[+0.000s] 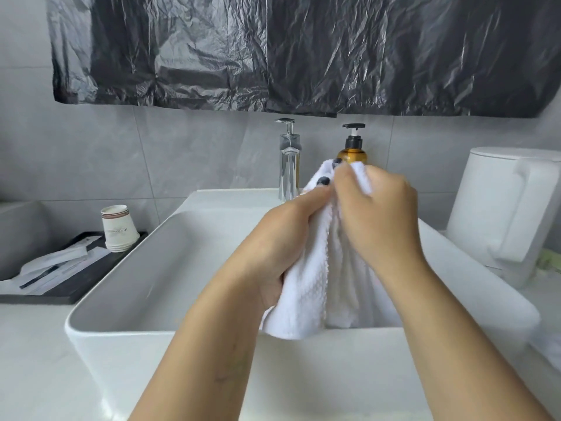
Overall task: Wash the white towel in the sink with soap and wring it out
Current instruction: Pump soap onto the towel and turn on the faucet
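Head view, centre of frame: the white towel (306,287) hangs bunched over the sink (170,256), its lower end draped on the near rim. Left hand (285,238) and right hand (379,214) each hold a closed grip on its top. Behind stand the faucet (290,165) and soap bottle (352,147).

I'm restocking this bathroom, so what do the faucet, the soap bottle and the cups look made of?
Faucet: polished chrome-look metal, mirror reflections.
Soap bottle: amber translucent, glass or plastic unclear, black pump.
Cups: paper, matte with rolled rims, stacked.
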Demonstrator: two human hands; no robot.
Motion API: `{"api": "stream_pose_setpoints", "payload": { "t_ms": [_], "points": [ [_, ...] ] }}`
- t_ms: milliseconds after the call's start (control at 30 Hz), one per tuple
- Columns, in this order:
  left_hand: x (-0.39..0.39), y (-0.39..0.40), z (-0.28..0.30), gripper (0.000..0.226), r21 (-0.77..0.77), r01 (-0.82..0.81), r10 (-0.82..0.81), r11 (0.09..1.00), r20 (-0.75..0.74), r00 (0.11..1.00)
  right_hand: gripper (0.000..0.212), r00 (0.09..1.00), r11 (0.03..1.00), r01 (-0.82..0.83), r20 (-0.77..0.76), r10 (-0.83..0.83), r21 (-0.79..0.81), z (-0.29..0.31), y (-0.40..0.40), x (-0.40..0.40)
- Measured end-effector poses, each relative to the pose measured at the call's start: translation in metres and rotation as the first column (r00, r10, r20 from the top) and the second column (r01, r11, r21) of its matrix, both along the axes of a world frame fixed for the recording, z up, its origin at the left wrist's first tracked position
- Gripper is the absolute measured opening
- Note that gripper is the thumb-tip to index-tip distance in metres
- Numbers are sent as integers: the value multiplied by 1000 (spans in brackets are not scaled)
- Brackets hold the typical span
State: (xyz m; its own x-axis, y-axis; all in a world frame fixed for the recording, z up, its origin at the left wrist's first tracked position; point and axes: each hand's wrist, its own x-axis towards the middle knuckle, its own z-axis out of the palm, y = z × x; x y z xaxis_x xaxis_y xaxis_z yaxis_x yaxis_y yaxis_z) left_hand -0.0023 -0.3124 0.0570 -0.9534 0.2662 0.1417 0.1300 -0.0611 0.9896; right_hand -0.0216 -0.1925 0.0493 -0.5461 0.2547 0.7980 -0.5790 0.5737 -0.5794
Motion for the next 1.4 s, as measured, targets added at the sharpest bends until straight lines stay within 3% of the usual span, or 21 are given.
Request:
{"api": "stream_pose_setpoints", "payload": {
  "t_ms": [100, 167, 233, 333, 367, 433, 500, 633, 800, 1000, 1067, 1167, 1267, 1400],
  "points": [
    [5, -14, 0, 42, 128, 155, -170, 980, 115, 979, 52, 997, 999, 36, 76, -33, -30, -3, 7, -3],
    [3, -18, -1, 36, 159, 93, -103, 983, 59, 993, 50, 1000, 1000, -6, 11, 6, 6, -5, -9, 8],
    [-10, -24, -7, 26, 111, -124, 124, 986, 10, 992, 39, 995, 992, -69, -71, 76, 104, -9, -36, 27],
    [-24, -27, -17, 18, 249, -291, 279, 924, 82, 957, 29, 972, 951, 83, -235, -11, 298, -16, -62, 43],
    [-19, -26, -17, 28, 250, -308, 299, 918, 75, 951, 30, 965, 949, 110, -262, -30, 296, -17, -63, 43],
    [-5, -22, -13, 44, 267, -181, 170, 947, 63, 983, 31, 961, 959, 104, -275, -28, 265, -15, -56, 35],
    [4, -13, -2, 42, 290, -23, -14, 957, 125, 992, 37, 974, 971, 64, -228, -10, 229, -6, -46, 23],
    [-2, -17, 1, 42, 285, -32, -20, 958, 175, 984, 51, 1000, 985, 14, 6, -16, 172, 12, -22, -13],
    [-2, -25, 3, 26, 163, 31, -51, 986, 122, 991, 49, 988, 990, -5, 157, -17, 138, 27, -6, -36],
    [11, -41, -3, 47, -271, 91, -75, 958, 68, 995, 49, 992, 943, 92, 51, -114, 320, 81, 6, -45],
    [11, -40, -4, 52, -327, 94, -70, 940, 84, 994, 49, 991, 936, 116, 23, -130, 332, 102, 7, -47],
    [6, -39, -5, 39, -170, 24, -17, 985, 44, 999, 45, 990, 940, 143, -31, -140, 310, 121, 3, -48],
    [6, -42, 0, 26, 168, 3, -1, 986, -12, 1000, 46, 984, 948, 175, -59, -166, 264, 110, -4, -38],
    [11, -47, 11, 37, 606, 69, -92, 793, 7, 996, 51, 993, 987, 112, -48, -107, 115, 57, -19, -9]
  ]
}}
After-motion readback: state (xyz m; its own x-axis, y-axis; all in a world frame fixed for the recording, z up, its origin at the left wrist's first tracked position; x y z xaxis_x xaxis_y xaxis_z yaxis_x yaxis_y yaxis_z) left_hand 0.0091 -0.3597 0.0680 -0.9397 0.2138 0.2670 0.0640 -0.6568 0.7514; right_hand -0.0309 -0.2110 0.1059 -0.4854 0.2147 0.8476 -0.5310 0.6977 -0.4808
